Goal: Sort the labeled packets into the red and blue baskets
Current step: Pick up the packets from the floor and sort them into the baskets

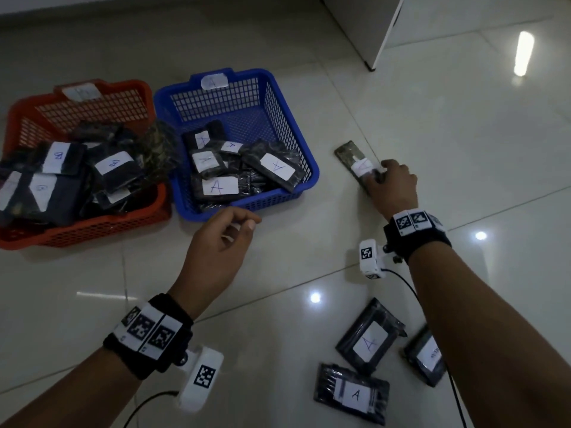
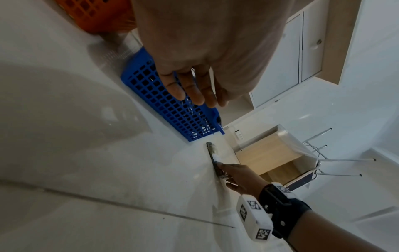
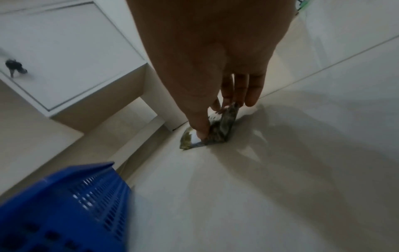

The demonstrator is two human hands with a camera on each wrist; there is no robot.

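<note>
The red basket (image 1: 92,233) at the left holds several dark packets labeled B. Beside it, the blue basket (image 1: 247,200) holds several labeled A. A dark packet with a white label (image 1: 350,156) lies on the floor right of the blue basket. My right hand (image 1: 381,176) pinches its near end; in the right wrist view, thumb and fingers (image 3: 215,119) grip the packet (image 3: 220,131) with one edge raised off the tile. My left hand (image 1: 244,220) hovers in front of the blue basket (image 2: 172,110), fingers loosely curled and holding nothing.
Three more packets lie on the floor near my right forearm, two labeled A (image 1: 369,338) (image 1: 352,393) and one partly hidden (image 1: 428,356). A white cabinet (image 1: 386,26) stands at the back right. Glossy tile floor surrounds the baskets.
</note>
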